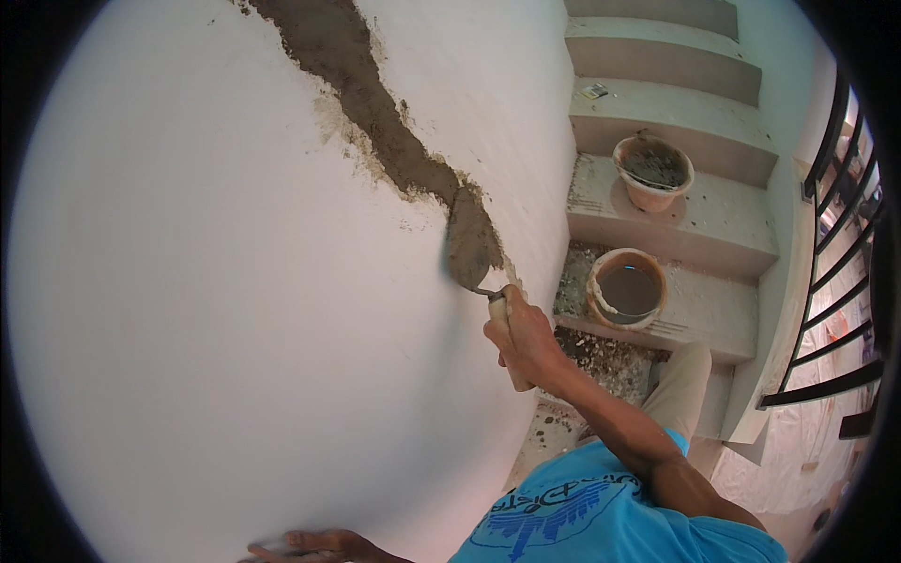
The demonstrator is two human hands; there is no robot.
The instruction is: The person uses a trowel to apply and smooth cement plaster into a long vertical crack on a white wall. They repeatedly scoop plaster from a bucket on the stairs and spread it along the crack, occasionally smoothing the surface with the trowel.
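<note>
My right hand (530,340) grips the pale handle of a trowel (469,239), its blade coated with grey mortar and held at the lower end of a dark mortar-filled channel (375,113) that runs diagonally across the white wall (216,235). Some mortar is smeared along the channel's ragged edges. At the bottom of the view, my left hand (305,542) rests against the wall with its fingers stretched out, holding nothing; part of it is cut off by the frame.
Concrete stairs (662,47) rise on the right. One step holds a bucket of mortar (652,169); a lower step holds a bucket of murky water (627,289). Rubble (610,357) lies on the lower steps. A black railing (835,296) borders the far right.
</note>
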